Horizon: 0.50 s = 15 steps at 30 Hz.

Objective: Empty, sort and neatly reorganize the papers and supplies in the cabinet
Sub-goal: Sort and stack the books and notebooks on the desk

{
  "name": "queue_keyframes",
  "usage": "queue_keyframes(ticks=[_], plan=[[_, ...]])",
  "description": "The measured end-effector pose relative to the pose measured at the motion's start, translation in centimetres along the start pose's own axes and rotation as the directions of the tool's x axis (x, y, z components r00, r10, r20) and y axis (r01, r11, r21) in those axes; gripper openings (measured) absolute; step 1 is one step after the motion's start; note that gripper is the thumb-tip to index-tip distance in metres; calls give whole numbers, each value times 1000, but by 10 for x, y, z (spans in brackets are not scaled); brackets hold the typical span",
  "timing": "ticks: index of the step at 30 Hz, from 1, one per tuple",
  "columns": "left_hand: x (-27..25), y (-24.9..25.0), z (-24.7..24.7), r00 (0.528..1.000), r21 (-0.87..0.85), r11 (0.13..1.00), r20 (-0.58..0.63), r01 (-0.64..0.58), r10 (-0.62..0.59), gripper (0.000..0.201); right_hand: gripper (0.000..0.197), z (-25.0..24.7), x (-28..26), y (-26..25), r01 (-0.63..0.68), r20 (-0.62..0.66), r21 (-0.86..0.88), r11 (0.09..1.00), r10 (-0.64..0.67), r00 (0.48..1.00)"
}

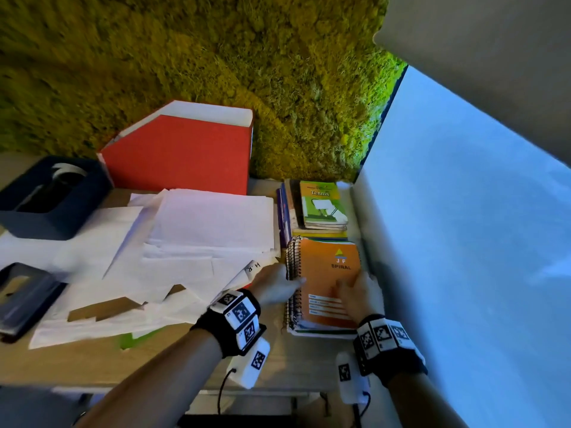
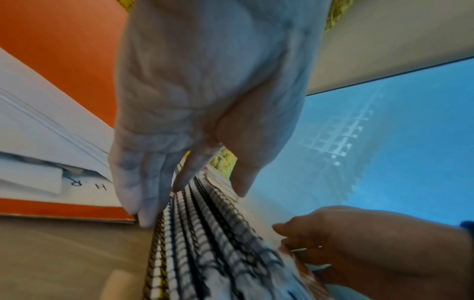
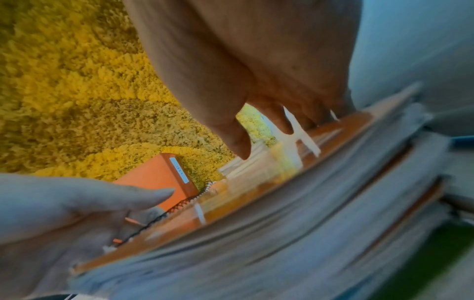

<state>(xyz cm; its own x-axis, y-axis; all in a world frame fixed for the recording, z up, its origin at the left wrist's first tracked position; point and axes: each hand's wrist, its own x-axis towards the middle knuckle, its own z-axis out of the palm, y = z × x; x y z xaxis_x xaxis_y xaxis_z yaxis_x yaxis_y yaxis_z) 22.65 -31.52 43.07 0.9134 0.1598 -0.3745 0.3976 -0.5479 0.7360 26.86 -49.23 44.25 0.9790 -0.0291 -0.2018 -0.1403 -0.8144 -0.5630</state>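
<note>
Both hands on the orange spiral notebook [image 1: 329, 282], top of a notebook pile at the right end of the surface [image 1: 173, 362].

The left hand [image 1: 276, 285] lays straight fingers [image 2: 143, 194] against the wire binding; the right hand [image 1: 360, 293] rests loosely bent fingers [image 3: 238, 140] on the cover, gripping nothing. Just behind lies a stack topped by a green "Tennis" book [image 1: 321, 203]; left of the pile sprawl loose white papers [image 1: 185, 242], then a red file box [image 1: 182, 156] against the moss wall [image 1: 185, 57].
</note>
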Motion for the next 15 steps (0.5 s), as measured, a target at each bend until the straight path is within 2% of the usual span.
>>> queue_keyframes(ticks=[2,5,10,11,13,15], plan=[[0,-8,-15,997,39,999,-76,10,-7,44,45,1,-6,-14,53,-72,1,999,-53,996],[3,-27,-47,981,109,993,-192,35,-14,37,40,11,-14,-39,226,-165,-5,974,-224,961],[11,-75,-109,948,23,989,-290,147,-134,43,29,45,-16,-85,436,-218,-26,900,-431,876],[12,-86,-123,933,15,985,-324,172,-158,43,27,53,-15,-95,473,-203,-21,881,-467,861],[14,-110,-148,897,-4,975,-390,224,-208,46,24,75,-10,-112,489,-121,3,872,-485,866],[14,-135,-172,850,-18,955,-450,297,-273,48,23,100,-4,-129,435,24,57,899,-437,899]])
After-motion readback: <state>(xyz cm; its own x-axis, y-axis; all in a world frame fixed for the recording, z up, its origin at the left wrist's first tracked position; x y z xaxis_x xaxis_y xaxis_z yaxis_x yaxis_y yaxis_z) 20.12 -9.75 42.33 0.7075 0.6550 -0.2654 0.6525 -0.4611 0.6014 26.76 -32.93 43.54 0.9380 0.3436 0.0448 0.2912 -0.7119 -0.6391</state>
